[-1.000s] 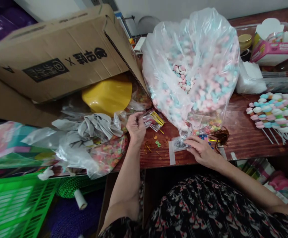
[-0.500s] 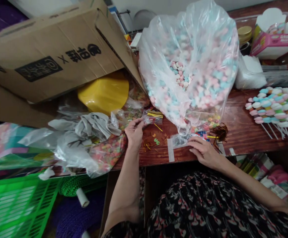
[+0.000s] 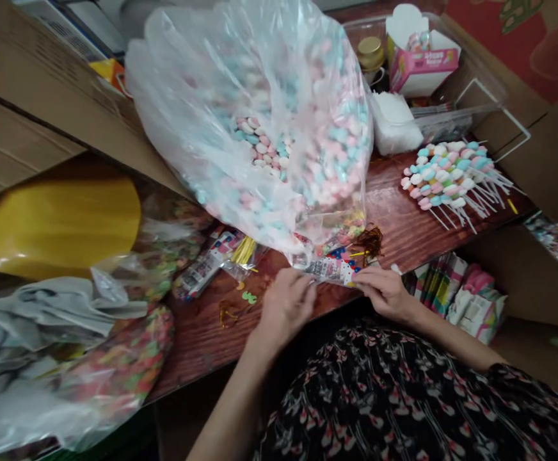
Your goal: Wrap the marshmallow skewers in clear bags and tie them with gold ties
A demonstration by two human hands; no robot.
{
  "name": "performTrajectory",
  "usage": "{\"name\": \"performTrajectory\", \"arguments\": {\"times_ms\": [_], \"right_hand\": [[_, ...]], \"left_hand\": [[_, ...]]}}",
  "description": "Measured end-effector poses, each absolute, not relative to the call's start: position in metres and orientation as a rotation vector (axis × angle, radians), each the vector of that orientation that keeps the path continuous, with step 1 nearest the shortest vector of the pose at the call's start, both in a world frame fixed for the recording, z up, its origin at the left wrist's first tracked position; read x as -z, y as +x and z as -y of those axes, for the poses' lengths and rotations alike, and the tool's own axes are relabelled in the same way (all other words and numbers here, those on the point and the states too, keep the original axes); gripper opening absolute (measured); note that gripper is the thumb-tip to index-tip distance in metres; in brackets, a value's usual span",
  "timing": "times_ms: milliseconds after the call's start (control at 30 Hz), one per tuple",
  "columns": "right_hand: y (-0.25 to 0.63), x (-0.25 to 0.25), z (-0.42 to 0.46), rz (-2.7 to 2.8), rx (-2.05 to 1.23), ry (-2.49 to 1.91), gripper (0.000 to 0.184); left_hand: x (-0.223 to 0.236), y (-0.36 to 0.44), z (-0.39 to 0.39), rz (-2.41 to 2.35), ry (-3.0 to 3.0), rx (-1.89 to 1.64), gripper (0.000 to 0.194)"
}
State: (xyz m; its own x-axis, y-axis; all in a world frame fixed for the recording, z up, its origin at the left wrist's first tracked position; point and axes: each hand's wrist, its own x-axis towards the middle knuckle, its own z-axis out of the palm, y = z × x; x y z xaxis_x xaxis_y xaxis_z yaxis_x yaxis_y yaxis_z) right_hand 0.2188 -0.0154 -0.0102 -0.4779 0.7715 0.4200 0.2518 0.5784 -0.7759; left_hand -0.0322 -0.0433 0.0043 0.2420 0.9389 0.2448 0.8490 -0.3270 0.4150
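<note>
head view: the left grip (image 3: 286, 306) and the right grip (image 3: 384, 293) are pinching opposite ends of a printed cellophane packet (image 3: 327, 271), fingertips pressed together on it at the near edge of the table (image 3: 406, 218). the packet is lying against the sagging foot of a big clear bag (image 3: 240, 109) of pink and blue candies, and the two-handed hold seems to be keeping it taut. gold twist ties (image 3: 369, 242) are lying just beyond the right grip, while yellow ties (image 3: 244, 251) and more printed packets (image 3: 202, 272) are sitting to the left, apparently kept within reach. candies on white sticks (image 3: 445, 176) are resting well to the right.
</note>
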Motion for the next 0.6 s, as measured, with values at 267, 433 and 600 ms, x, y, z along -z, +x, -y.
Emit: {"name": "performTrajectory", "arguments": {"times_ms": [267,433,600], "right_hand": [[0.251,0.008,-0.004,1.98,-0.473,-0.924,0.024],[0.305,0.013,-0.03,1.836,-0.213,-1.218,0.022],[0.36,0.005,-0.068,1.667,0.112,-1.553,0.023]], "left_hand": [[0.004,0.012,0.024,-1.498,2.636,-0.094,0.038],[0.027,-0.008,0.02,-1.568,2.776,-0.287,0.041],[0.029,-0.003,0.014,-1.689,2.766,-0.456,0.031]]}}
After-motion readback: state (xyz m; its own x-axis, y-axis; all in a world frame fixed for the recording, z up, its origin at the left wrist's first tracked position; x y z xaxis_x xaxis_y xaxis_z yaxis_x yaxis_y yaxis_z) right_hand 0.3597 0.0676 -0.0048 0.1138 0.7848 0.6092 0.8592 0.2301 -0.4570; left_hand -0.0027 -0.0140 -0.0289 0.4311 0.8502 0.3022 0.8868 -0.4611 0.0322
